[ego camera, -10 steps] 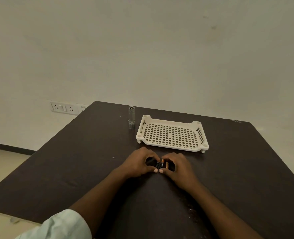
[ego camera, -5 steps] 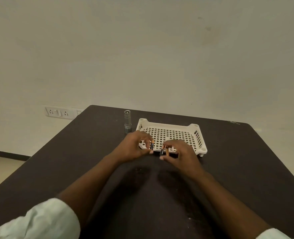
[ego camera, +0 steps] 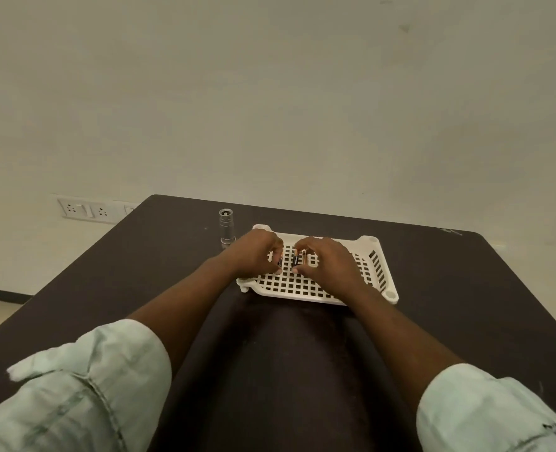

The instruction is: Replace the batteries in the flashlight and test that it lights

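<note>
Both hands are over the white slotted tray on the dark table. My left hand pinches a black battery between thumb and fingers. My right hand pinches two more batteries, black with copper ends, held side by side. All the batteries sit low inside the tray, close to its floor; I cannot tell whether they touch it. The silver flashlight stands upright on the table just left of the tray's far left corner, apart from both hands.
The dark table runs to a far edge against the pale wall. A wall socket strip sits low on the wall at the left. Pale green sleeves cover both forearms near the bottom of the view.
Both hands lifted the batteries from the table in front of the tray and carried them forward. They now hold them inside the tray.
</note>
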